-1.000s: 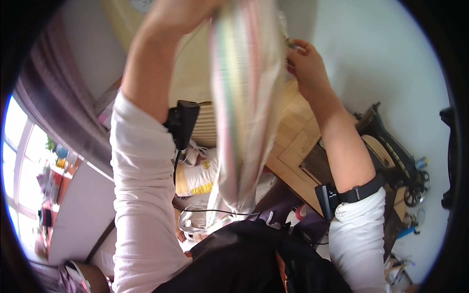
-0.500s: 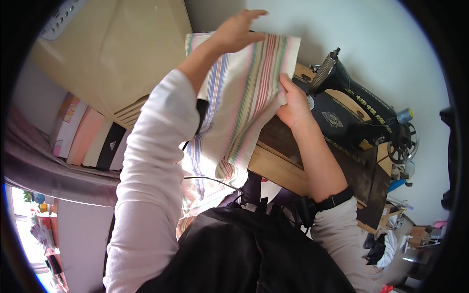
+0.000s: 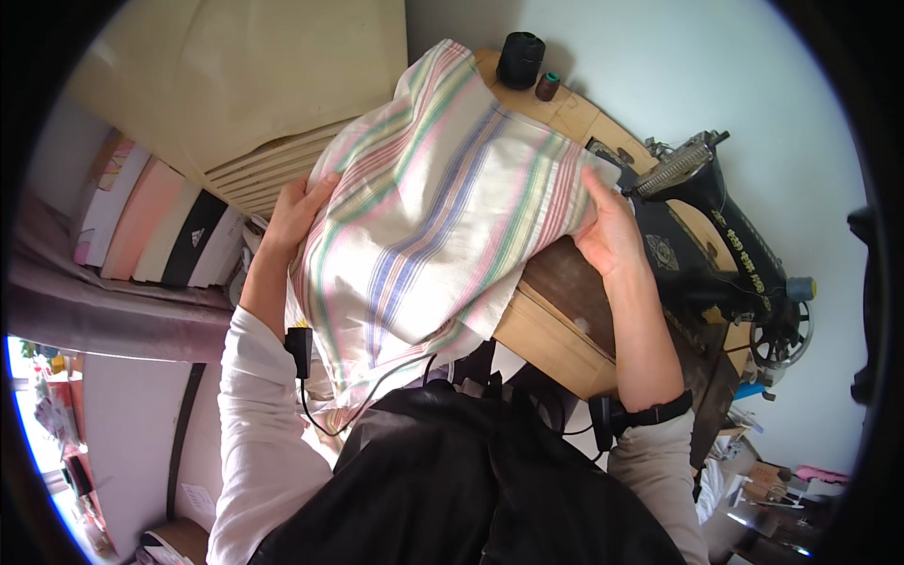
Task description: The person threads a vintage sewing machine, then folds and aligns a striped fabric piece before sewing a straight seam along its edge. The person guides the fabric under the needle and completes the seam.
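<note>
Right hand [image 3: 610,231] grips the near-right edge of the striped cloth [image 3: 428,221] with the thumb on top and the fingers curled underneath, just left of the sewing machine [image 3: 730,212]. Well left of the machine, the left hand [image 3: 299,215] grips the opposite edge, its thumb laid over the fabric and its fingers mostly hidden behind it. Between the two hands, left of the machine, the cloth spreads as a loose, rumpled sheet, white with blue, red, green and pink stripes. One corner juts past the hands, away from the person; the lower folds hang toward the black apron [image 3: 443,471], which is nearer the person than the machine.

Beneath the machine runs the wooden desk [image 3: 556,344], partly covered by the cloth. Beyond the machine's left end stand a black thread cone [image 3: 521,61] and, just beside it, a small brown spool [image 3: 547,87]. A blue spool [image 3: 801,289] sits at the machine's right end, above its handwheel [image 3: 783,341]. Far left of the machine, boxes [image 3: 151,221] stand in a row above a mauve curtain [image 3: 113,311].
</note>
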`<control>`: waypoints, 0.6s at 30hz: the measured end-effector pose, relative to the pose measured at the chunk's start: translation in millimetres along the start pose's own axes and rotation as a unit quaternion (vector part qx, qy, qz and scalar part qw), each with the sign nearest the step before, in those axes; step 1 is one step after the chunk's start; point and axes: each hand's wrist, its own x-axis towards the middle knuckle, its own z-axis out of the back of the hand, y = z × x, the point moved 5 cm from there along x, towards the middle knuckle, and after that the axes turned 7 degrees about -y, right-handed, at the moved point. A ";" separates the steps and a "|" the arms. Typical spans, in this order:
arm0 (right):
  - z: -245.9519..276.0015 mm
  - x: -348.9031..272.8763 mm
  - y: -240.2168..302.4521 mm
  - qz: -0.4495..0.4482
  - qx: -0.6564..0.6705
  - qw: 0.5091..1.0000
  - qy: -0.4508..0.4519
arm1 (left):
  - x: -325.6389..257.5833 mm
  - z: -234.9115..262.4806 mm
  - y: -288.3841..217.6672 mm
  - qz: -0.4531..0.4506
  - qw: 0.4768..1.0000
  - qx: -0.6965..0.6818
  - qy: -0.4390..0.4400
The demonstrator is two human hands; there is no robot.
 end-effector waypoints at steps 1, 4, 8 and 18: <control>-3.3 -4.4 1.7 0.019 -0.037 0.999 0.017 | 0.4 1.1 -5.8 -0.033 0.999 0.014 -0.027; -6.5 -23.5 14.7 0.112 -0.101 0.988 0.020 | 0.1 18.1 -15.1 -0.096 0.980 -0.070 -0.159; -3.3 -53.1 32.9 0.239 -0.209 0.948 -0.008 | -7.6 38.6 -16.5 -0.261 0.923 -0.022 -0.283; -8.6 -86.4 44.3 0.343 -0.303 0.889 -0.015 | -6.7 39.4 13.3 -0.257 0.913 -0.055 -0.312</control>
